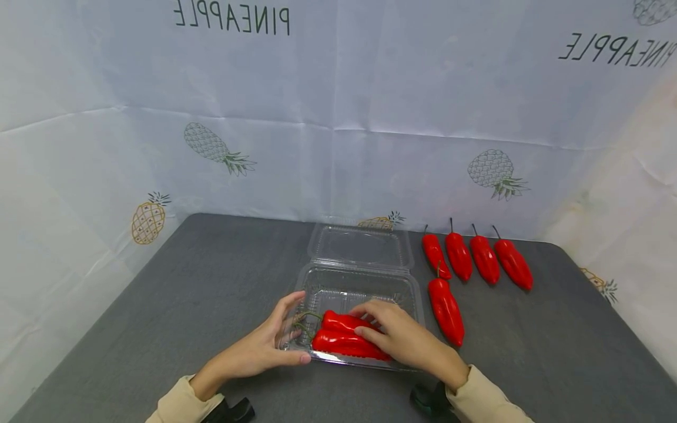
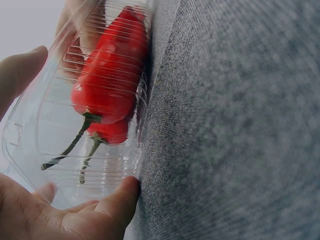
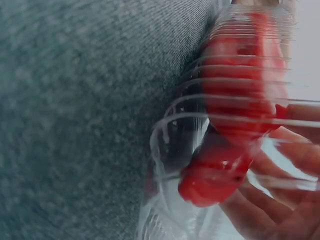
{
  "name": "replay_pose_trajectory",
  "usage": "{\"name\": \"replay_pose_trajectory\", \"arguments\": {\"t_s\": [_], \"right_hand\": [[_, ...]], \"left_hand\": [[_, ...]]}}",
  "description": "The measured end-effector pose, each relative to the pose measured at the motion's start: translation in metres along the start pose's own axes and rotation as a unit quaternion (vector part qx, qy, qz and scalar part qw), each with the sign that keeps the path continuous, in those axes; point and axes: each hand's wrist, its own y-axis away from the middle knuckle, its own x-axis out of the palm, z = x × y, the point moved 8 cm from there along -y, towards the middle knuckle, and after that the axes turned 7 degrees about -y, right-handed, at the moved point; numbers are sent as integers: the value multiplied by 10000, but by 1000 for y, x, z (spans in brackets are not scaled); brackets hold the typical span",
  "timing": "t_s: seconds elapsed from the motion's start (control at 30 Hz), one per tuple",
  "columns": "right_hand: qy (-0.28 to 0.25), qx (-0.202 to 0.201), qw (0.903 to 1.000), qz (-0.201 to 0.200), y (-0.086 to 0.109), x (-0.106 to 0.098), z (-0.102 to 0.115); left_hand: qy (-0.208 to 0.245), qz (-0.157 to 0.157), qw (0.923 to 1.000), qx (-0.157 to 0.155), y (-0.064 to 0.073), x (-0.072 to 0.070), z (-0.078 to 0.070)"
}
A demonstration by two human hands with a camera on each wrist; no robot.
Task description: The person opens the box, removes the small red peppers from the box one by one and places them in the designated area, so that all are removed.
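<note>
In the head view a clear plastic clamshell box (image 1: 365, 276) lies with its lid (image 1: 359, 245) folded back. Two long red peppers (image 1: 338, 343) lie crosswise in its front part, green stems pointing left. My right hand (image 1: 396, 332) reaches in from the right and grips the rear pepper (image 1: 342, 321), thumb on the near side. My left hand (image 1: 259, 346) spreads round the box's left end, its thumb by the front rim. Through the clear wall the left wrist view shows both peppers (image 2: 112, 75) and stems; the right wrist view shows their tips (image 3: 215, 180), blurred.
Several more red peppers (image 1: 483, 258) lie at the back right of the dark grey table (image 1: 211, 282), stems toward the back. One long pepper (image 1: 446, 311) lies just right of the box. A white pineapple-print cloth (image 1: 338, 117) hangs behind and at the sides.
</note>
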Motion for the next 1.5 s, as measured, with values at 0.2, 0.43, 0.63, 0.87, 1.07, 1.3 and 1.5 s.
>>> {"name": "replay_pose_trajectory", "arguments": {"t_s": [0.2,0.43,0.63,0.87,1.07,1.3,1.5], "right_hand": [[160,-19,9999,48,-2,1,0],[398,-37,9990,222,-4,4,1],[439,-54,9986,275,-5,4,2],[322,16,9985,443,-6,5,0],[776,-34,9955,536,-5,9,3],[851,59,9944,628,-3,8,2],[617,155,9949,786,-3,6,0]], "left_hand": [[33,6,10000,30,0,0,0],[-10,1,10000,50,0,0,-1],[24,-1,10000,96,0,0,-1],[38,0,9999,114,1,0,0],[40,-14,10000,87,0,0,0],[40,-15,10000,65,0,0,0],[15,-33,9999,102,1,0,-1]]}}
